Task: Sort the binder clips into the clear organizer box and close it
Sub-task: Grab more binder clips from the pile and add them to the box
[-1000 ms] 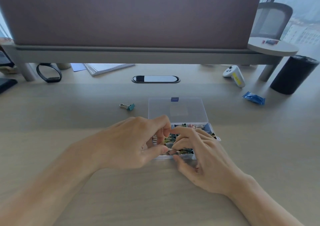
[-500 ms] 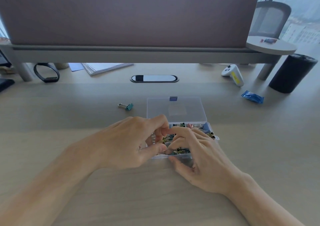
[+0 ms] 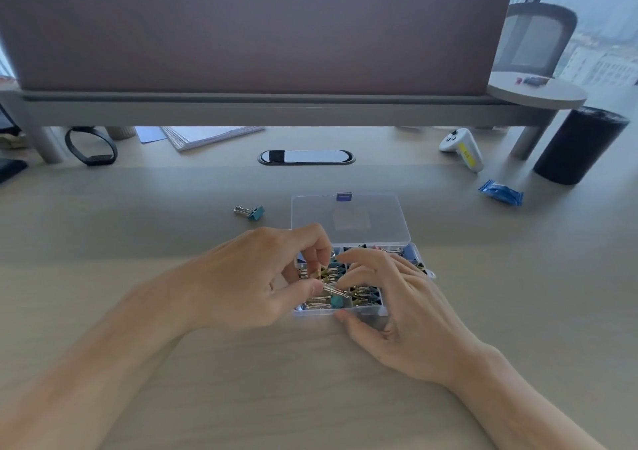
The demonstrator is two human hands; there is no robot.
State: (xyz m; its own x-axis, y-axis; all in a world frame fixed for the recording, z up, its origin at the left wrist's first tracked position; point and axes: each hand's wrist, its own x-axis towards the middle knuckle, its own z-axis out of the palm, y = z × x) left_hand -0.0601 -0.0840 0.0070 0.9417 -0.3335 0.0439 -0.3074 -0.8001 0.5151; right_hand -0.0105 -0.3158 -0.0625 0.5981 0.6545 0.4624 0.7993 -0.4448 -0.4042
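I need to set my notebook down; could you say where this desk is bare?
Bare: the desk left of the teal clip, and the near strip between the forearms. Crowded: the organizer box under the left hand and right hand.

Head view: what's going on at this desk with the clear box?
A person is filling the organizer box with binder clips. The left hand pinches a teal clip by its wire handles over the front compartment; the right hand rests over the clips, thumb against the front wall. The lid lies open behind, and one loose clip waits on the desk.
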